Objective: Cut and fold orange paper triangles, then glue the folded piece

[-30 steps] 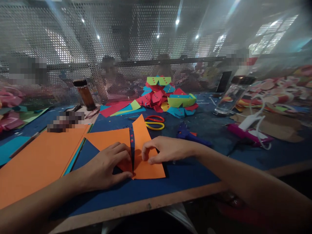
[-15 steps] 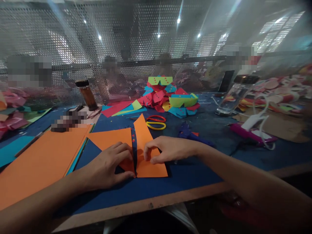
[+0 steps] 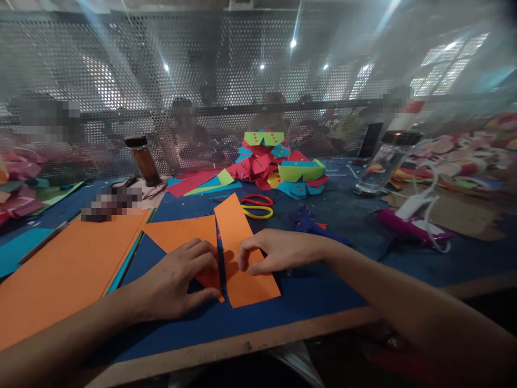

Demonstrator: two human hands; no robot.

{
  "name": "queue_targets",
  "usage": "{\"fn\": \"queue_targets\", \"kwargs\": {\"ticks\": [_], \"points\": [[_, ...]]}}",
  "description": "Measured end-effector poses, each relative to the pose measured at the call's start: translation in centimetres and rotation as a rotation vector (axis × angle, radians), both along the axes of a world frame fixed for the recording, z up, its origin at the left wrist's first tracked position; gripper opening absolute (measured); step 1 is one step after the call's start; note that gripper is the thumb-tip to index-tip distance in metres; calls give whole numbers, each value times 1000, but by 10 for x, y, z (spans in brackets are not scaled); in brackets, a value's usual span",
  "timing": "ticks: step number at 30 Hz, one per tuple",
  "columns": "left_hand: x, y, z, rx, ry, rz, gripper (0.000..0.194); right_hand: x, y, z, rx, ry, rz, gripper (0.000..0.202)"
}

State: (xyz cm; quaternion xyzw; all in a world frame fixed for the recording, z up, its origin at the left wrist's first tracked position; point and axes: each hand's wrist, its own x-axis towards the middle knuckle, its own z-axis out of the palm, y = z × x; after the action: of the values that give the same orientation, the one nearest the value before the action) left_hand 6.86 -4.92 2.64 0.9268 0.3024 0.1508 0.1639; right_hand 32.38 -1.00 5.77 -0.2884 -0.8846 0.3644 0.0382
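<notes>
Two orange paper pieces lie side by side on the blue table, a narrow dark gap between them. On the left piece (image 3: 186,229) rests my left hand (image 3: 181,277), palm down, fingers bent and thumb apart, holding nothing. My right hand (image 3: 270,253) is over the right piece (image 3: 234,226), its fingers curled and the thumb apart from them, with nothing between. Red-and-yellow scissors (image 3: 257,206) lie just beyond the right piece. Small red bits show in the gap near its upper end.
A stack of orange sheets (image 3: 81,258) lies at the left. Behind are a brown bottle (image 3: 143,161) and a pile of colored paper shapes (image 3: 262,161). To the right are a blue glue gun (image 3: 319,226), a clear bottle (image 3: 383,164) and a purple-and-white device (image 3: 416,223).
The right orange piece has turned slightly and its top has shifted left, with its lower edge now tilted. Both hands keep nearly the same pose. The view has shifted a little.
</notes>
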Motion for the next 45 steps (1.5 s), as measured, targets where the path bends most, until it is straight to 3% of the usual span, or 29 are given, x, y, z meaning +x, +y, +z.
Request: {"fn": "queue_targets", "kwargs": {"ticks": [4, 9, 26, 37, 45], "points": [[-1, 2, -1, 5, 8, 10, 19, 0, 0, 0, 12, 7, 6, 20], [-3, 5, -5, -4, -36, 0, 8, 0, 1, -1, 1, 9, 15, 19], [-2, 8, -12, -23, -114, -22, 6, -1, 0, 1, -19, 22, -31, 19], [3, 6, -10, 11, -124, 2, 7, -1, 5, 4, 166, 225, -258, 15], [2, 9, -15, 56, -122, 17, 15, -14, 35, 27, 279, 375, -489, 20]]}}
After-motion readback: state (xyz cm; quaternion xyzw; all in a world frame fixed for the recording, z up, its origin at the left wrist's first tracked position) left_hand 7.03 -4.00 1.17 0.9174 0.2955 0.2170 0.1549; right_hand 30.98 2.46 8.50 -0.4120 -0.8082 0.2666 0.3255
